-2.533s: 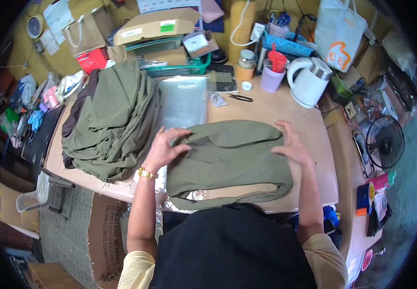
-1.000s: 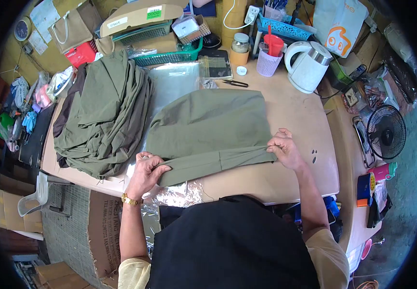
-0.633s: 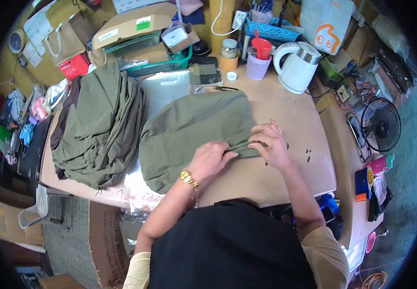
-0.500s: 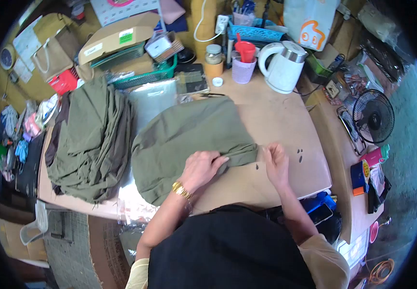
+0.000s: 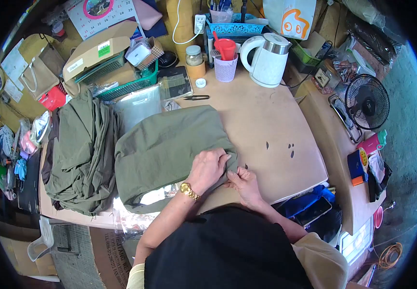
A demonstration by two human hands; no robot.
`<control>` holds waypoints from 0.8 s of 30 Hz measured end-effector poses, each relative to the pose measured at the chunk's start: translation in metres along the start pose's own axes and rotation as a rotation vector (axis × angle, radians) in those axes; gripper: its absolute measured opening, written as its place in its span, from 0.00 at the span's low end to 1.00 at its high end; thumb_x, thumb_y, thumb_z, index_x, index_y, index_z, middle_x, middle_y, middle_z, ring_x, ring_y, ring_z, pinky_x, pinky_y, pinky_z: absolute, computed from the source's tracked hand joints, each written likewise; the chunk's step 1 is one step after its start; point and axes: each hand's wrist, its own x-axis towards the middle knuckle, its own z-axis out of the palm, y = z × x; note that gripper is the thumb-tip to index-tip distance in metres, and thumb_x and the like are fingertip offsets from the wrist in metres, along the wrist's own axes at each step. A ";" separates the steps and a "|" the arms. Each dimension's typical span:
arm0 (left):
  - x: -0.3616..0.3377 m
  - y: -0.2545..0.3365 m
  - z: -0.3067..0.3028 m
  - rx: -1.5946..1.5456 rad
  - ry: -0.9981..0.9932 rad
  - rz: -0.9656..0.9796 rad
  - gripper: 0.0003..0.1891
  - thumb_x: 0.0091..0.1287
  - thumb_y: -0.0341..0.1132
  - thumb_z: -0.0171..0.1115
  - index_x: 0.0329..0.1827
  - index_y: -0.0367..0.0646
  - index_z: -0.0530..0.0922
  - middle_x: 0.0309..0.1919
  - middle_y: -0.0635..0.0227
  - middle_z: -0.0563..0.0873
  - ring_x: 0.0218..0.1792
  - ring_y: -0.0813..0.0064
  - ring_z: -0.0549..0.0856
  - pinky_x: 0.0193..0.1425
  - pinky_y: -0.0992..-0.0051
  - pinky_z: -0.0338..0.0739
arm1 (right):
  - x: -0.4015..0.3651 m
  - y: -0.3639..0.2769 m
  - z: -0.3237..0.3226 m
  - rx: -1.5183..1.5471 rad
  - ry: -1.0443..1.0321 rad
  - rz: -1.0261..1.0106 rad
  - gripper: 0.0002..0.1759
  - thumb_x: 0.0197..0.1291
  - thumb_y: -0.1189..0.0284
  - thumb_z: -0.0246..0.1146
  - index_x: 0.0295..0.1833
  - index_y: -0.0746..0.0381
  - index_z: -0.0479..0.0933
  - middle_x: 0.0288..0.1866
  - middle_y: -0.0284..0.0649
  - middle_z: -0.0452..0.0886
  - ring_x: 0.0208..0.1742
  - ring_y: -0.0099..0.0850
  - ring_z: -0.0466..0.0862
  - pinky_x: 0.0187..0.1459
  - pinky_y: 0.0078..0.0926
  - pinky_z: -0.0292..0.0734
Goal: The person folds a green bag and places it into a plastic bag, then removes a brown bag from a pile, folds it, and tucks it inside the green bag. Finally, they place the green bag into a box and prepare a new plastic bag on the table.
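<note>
On the table [image 5: 266, 115], we locate the green cloth [image 5: 170, 144], long axis roughly crosswise, lying leftward and ahead of our left hand [image 5: 209, 167], which curls upon its right end (grip indeterminable), while our right hand [image 5: 246, 186] pinches that end's near edge.

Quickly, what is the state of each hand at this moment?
Left hand: curled on the olive cloth; whether it grips cannot be told.
Right hand: closed, apparently pinching the cloth's near right edge.
</note>
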 end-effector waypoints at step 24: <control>-0.011 0.005 -0.025 0.036 0.068 -0.114 0.15 0.72 0.41 0.62 0.33 0.37 0.82 0.24 0.45 0.82 0.29 0.42 0.83 0.35 0.52 0.76 | 0.007 -0.042 0.025 0.470 0.107 0.253 0.10 0.70 0.64 0.67 0.45 0.59 0.82 0.39 0.32 0.85 0.41 0.27 0.84 0.43 0.34 0.82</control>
